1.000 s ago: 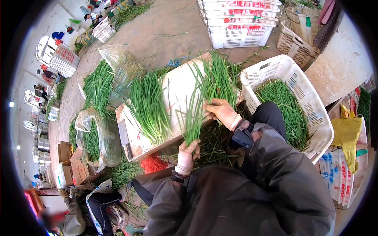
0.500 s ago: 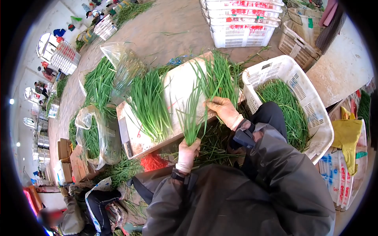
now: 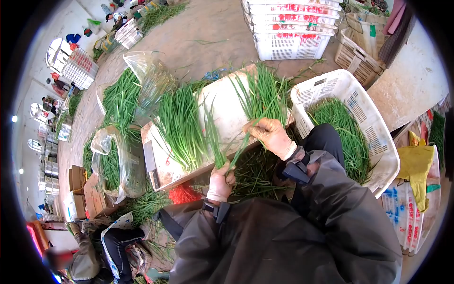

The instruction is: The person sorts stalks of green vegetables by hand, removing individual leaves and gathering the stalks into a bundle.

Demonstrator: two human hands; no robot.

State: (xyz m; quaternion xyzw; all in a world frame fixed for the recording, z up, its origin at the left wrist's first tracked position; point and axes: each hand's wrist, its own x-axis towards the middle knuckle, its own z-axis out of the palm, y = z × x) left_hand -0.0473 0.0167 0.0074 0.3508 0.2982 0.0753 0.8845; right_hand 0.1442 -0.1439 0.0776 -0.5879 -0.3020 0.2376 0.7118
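Note:
My left hand [image 3: 221, 182], gloved, is closed round the lower ends of a thin bunch of green chives [image 3: 213, 139] at the board's front edge. To its right my right hand [image 3: 274, 137], also gloved, pinches a few chive leaves [image 3: 240, 150] that slant away from the bunch. A thick pile of chives [image 3: 182, 132] lies on the left of the white board [image 3: 224, 102], stems towards me. Another pile of chives [image 3: 265, 94] covers the right end, just beyond my right hand. A knife [image 3: 150, 158] rests along the board's left edge.
At my right stands a white crate [image 3: 390, 154] with chives inside. Plastic bags of chives [image 3: 111, 163] sit left of the board, with red strings [image 3: 184, 194] below it. Stacked crates [image 3: 293, 45] stand beyond. Another person [image 3: 87, 255] sits at lower left.
My left hand has shifted slightly left and down, and its bunch looks thinner. Some leaves now slant from it towards my right hand, which stays nearly in place.

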